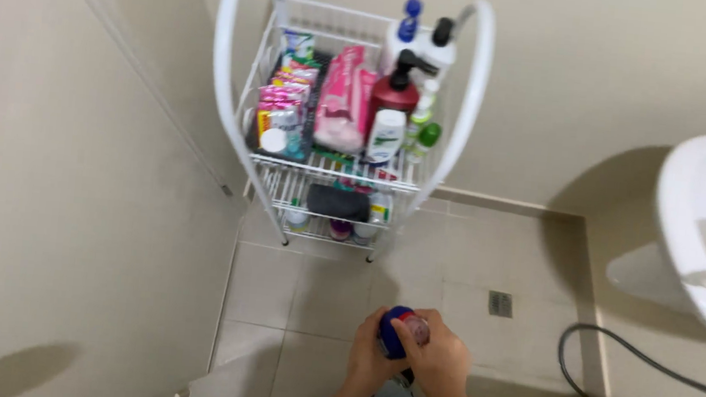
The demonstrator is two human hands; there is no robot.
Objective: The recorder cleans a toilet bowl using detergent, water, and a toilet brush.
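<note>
While the tiled floor and the pale walls take up most of the head view, the biggest fitting is the white wire rack standing in the corner, its upper shelf crowded with pink packets, a dark red pump bottle, a white tube and a small green bottle; a lower shelf carries a dark pouch. At the right edge juts a white washbasin, and below it a dark hose curves across the floor near a square drain. A white rim, probably a toilet, shows at the bottom edge. Low in the middle, well apart from the rack, both hands meet around a small blue container with a reddish top end. The left hand wraps the blue body from the side, fingers closed on it; the right hand curls over the reddish end, closed on that part. The container looks like rigid plastic, light and smooth, so it could slip in a damp grip; I judge the firm hold belongs on the body, with the fingertips working the narrower end. Whether that end is a cap is too blurred to tell.
</note>
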